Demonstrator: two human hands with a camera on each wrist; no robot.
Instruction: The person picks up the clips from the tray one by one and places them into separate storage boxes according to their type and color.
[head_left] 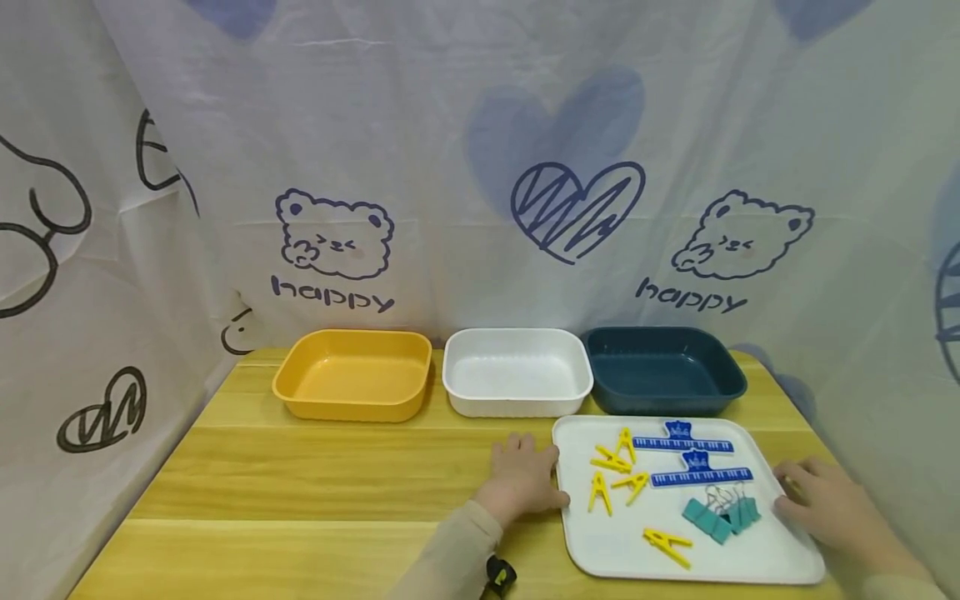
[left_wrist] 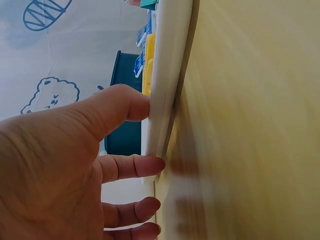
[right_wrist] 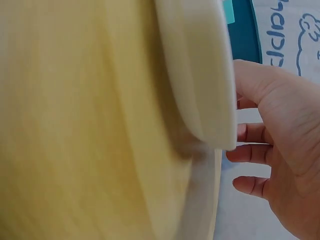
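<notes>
"What stood around the hands?"
"Straight ahead of the left hand (head_left: 522,479), a white bin (head_left: 517,407); left of that, a yellow bin (head_left: 348,411). A dark bin (head_left: 663,403) stood ahead, between the hands, just past the tray (head_left: 600,550). Cloth (head_left: 450,167) hung behind."
"And the hands?"
"Fingers loosely spread. The left touched the tray's near side, on the bench (head_left: 300,475); the right hand (head_left: 825,500) was at the opposite edge."
"The tray's contents?"
"Five yellow clips (head_left: 598,481), four near the left hand; two blue clips (head_left: 701,478) between the hands, farther ahead; two teal clips (head_left: 707,521) near the right."
</notes>
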